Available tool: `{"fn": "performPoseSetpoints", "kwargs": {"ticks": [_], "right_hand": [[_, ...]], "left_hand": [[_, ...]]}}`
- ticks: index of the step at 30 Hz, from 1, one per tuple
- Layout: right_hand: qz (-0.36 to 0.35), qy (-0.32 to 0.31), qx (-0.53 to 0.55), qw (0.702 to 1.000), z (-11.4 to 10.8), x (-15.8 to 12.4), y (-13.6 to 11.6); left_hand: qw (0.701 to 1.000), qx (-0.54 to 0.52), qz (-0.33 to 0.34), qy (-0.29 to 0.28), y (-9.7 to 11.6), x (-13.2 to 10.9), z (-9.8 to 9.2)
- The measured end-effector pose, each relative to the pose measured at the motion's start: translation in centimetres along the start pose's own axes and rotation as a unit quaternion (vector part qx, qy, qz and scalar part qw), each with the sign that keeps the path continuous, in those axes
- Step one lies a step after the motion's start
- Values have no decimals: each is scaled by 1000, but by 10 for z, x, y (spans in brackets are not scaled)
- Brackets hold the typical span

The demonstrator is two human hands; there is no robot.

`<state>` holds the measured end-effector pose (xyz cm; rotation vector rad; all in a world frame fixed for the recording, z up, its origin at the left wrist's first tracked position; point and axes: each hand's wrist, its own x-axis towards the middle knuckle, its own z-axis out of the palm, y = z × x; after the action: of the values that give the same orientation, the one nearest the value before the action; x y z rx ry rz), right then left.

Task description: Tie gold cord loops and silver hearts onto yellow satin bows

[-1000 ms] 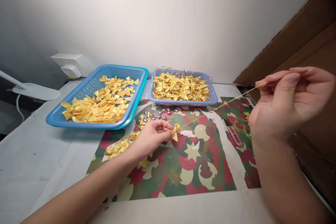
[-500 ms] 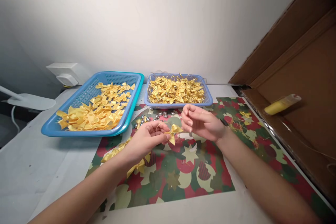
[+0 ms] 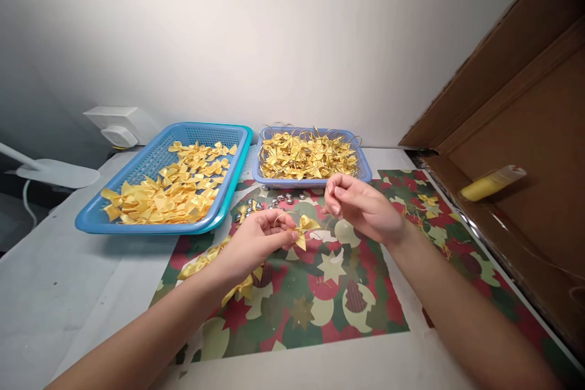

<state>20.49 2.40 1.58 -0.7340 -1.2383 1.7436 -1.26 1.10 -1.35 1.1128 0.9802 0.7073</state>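
Observation:
My left hand (image 3: 261, 236) pinches a yellow ribbon bow (image 3: 308, 226) between thumb and fingers, above the patterned mat. A thin gold cord loops up from the bow by the fingertips. To the right and slightly higher, my right hand (image 3: 363, 206) is held in the air with its fingers curled together; whatever may be between its fingertips is too fine to make out. Small silver bells (image 3: 282, 199) lie on the mat behind my left hand. More yellow bows (image 3: 198, 265) lie beside and partly under my left forearm.
A blue basket (image 3: 91, 225) of yellow bows stands at the left. Behind the mat (image 3: 338, 323), a smaller basket (image 3: 365, 173) holds corded bows. Thread scraps and a bow (image 3: 428, 200) lie at right, near a cardboard wall (image 3: 525, 116) with a yellow tube (image 3: 491, 184).
My right hand has moved a little right and up, away from the bow. My left hand keeps its pinch on the bow in nearly the same place.

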Motion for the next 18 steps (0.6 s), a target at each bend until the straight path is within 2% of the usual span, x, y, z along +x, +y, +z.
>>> {"fn": "performPoseSetpoints", "kwargs": {"ticks": [5,12,18], "right_hand": [[31,-43,-4,999,1,-3,0],[32,-56,-8,998,3,-5,-3],[-24,-14,-120,992,6,-18,-29]], "left_hand": [[1000,-3,1,12,0,1,0],[999,-5,-8,40,3,3,1],[998,16,-15,56,4,3,3]]}}
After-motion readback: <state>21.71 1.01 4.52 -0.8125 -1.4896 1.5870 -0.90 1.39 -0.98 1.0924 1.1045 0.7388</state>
